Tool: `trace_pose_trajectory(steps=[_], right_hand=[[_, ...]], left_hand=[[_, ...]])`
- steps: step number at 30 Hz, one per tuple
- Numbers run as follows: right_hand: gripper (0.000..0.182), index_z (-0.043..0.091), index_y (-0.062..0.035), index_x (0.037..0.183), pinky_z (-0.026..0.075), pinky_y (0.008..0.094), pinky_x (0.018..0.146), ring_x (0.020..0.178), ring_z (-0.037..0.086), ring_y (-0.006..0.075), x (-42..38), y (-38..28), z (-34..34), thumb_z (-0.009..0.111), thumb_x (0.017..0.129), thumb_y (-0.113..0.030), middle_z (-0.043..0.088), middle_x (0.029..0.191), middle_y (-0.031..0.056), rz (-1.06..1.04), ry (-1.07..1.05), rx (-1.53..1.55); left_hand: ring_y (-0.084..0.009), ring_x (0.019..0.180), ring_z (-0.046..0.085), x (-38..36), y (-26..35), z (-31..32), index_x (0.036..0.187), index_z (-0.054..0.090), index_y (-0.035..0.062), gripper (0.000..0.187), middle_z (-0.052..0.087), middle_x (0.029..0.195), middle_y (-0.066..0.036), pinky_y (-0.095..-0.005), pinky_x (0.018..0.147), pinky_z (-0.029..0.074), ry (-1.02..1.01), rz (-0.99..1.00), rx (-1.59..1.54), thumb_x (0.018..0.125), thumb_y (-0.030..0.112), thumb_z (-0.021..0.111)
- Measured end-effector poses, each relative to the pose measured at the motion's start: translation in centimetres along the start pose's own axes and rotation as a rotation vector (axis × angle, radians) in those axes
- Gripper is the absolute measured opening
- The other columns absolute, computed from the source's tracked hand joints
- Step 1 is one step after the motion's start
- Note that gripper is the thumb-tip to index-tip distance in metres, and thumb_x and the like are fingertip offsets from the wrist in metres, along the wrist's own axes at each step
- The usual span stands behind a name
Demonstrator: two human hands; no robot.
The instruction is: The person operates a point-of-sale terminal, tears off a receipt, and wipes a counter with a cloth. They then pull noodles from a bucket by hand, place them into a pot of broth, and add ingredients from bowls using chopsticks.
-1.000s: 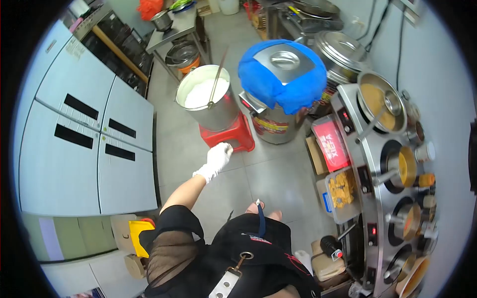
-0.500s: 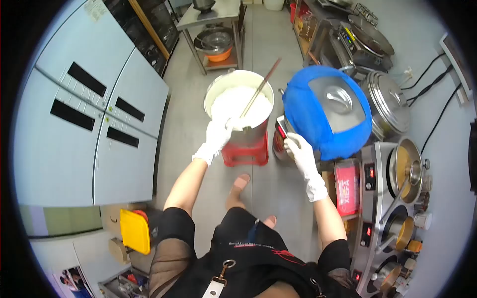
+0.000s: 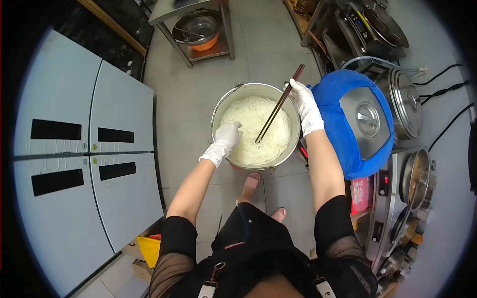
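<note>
A large metal bucket (image 3: 217, 110) filled with thin white noodles (image 3: 266, 116) stands in front of me. My right hand (image 3: 304, 103), in a white glove, grips a pair of long dark chopsticks (image 3: 279, 105) near their upper end, over the bucket's right rim. Their lower tips rest in the noodles, slanting down to the left. Inside the bucket's left side, my gloved left hand (image 3: 227, 138) is closed with its fingers curled against the noodles. Whatever those fingers hold is hidden.
To the right stands a lidded pot (image 3: 365, 113) wrapped in a blue cover (image 3: 330, 107). Beyond it are a steel stockpot (image 3: 405, 104) and a counter with cooking pans (image 3: 416, 176). A pale-blue cabinet (image 3: 59, 111) lines the left. A steel table (image 3: 164, 12) is ahead.
My right hand has left the panel beside the blue-covered pot and taken hold of the chopsticks. My left hand has moved down into the bucket. The view has shifted, bringing the bucket closer.
</note>
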State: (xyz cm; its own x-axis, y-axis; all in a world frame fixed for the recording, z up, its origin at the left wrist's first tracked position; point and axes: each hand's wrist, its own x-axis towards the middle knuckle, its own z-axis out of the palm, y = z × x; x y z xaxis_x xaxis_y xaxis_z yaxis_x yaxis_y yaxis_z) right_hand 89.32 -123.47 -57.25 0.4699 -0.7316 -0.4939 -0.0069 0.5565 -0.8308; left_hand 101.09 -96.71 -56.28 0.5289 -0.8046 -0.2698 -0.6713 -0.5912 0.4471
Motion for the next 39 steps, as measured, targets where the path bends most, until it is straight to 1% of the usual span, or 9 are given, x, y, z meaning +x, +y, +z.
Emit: trace_pose_trajectory(steps=[2,6,8,12,14,20,24,35,39], right_hand=[[0.054,0.053,0.0044,0.118,0.042,0.0320,0.090,0.098,0.059,0.0226,-4.1,-2.7,0.7,0.072,0.078,-0.027,0.063,0.107,0.0140,0.033,-0.149,0.066],[0.020,0.066,0.0009,0.087,0.046,0.0255,0.073,0.082,0.058,0.0123,-13.4,-6.3,-1.3,0.065,0.084,-0.019,0.066,0.085,0.0052,-0.146,-0.371,-0.675],[0.017,0.065,0.0019,0.090,0.047,0.0255,0.075,0.085,0.059,0.0136,-19.0,-7.7,-3.1,0.063,0.085,-0.014,0.065,0.086,0.0066,-0.178,-0.222,-0.519],[0.013,0.064,0.0041,0.092,0.048,0.0327,0.085,0.092,0.062,0.0221,-27.8,-11.5,-6.7,0.059,0.086,-0.007,0.063,0.094,0.0130,-0.421,0.061,-0.391],[0.012,0.063,0.0046,0.093,0.049,0.0350,0.086,0.093,0.062,0.0255,-30.3,-11.7,-8.6,0.058,0.086,-0.004,0.062,0.096,0.0151,-0.527,0.121,-0.391],[0.015,0.062,0.0034,0.096,0.050,0.0379,0.087,0.093,0.062,0.0276,-32.7,-9.1,-10.3,0.062,0.086,-0.008,0.058,0.100,0.0156,-0.676,0.287,-0.171],[0.012,0.062,0.0025,0.097,0.049,0.0391,0.089,0.096,0.061,0.0264,-32.6,-6.6,-8.8,0.059,0.087,-0.004,0.059,0.101,0.0148,-0.729,0.343,-0.212],[0.027,0.066,0.0002,0.100,0.047,0.0326,0.089,0.103,0.060,0.0254,-29.8,1.0,-5.6,0.063,0.075,0.010,0.063,0.104,0.0132,-0.921,-0.042,-0.771],[0.033,0.062,-0.0033,0.107,0.047,0.0347,0.092,0.113,0.054,0.0290,-27.3,6.0,-6.6,0.062,0.075,0.007,0.056,0.118,0.0153,-0.852,-0.310,-0.925]], left_hand=[[-0.0305,0.095,0.062,1.6,-0.3,1.1,0.110,0.063,0.0077,0.039,0.065,0.103,-0.015,-0.0396,0.083,0.049,-0.066,-0.020,0.123,0.077,0.027,0.068],[-0.0312,0.098,0.061,3.9,1.4,2.6,0.113,0.061,0.0065,0.050,0.063,0.106,-0.014,-0.0403,0.086,0.047,-0.170,-0.006,0.287,0.073,0.035,0.072],[-0.0285,0.106,0.057,4.1,2.2,4.2,0.120,0.056,0.0061,0.071,0.061,0.112,-0.013,-0.0432,0.094,0.041,0.131,0.218,0.400,0.067,0.048,0.075],[-0.0299,0.117,0.049,4.0,3.8,5.7,0.128,0.046,0.0031,0.082,0.054,0.122,-0.016,-0.0469,0.103,0.032,-0.015,0.376,0.383,0.068,0.053,0.073],[-0.0295,0.113,0.053,2.0,5.3,5.4,0.116,0.054,-0.0012,0.062,0.058,0.115,-0.016,-0.0486,0.105,0.027,-0.357,0.351,0.577,0.077,0.045,0.065],[-0.0304,0.082,0.066,2.7,1.8,9.9,0.089,0.064,0.0025,0.023,0.067,0.083,-0.017,-0.0441,0.079,0.048,-0.246,0.512,0.746,0.077,0.021,0.057],[-0.0344,0.074,0.065,4.2,1.8,2.8,0.090,0.064,0.0032,0.021,0.065,0.079,-0.021,-0.0434,0.067,0.050,-0.241,0.423,0.399,0.083,0.021,0.054],[-0.0414,0.096,0.057,0.0,11.4,-19.1,0.103,0.051,-0.0031,0.022,0.061,0.098,-0.026,-0.0415,0.083,0.047,0.019,0.489,-0.287,0.086,0.012,0.053],[-0.0124,0.093,0.058,-0.8,13.5,-24.4,0.109,0.055,-0.0009,0.021,0.065,0.103,-0.008,-0.0259,0.084,0.046,0.041,0.557,-0.389,0.092,0.013,0.052]])
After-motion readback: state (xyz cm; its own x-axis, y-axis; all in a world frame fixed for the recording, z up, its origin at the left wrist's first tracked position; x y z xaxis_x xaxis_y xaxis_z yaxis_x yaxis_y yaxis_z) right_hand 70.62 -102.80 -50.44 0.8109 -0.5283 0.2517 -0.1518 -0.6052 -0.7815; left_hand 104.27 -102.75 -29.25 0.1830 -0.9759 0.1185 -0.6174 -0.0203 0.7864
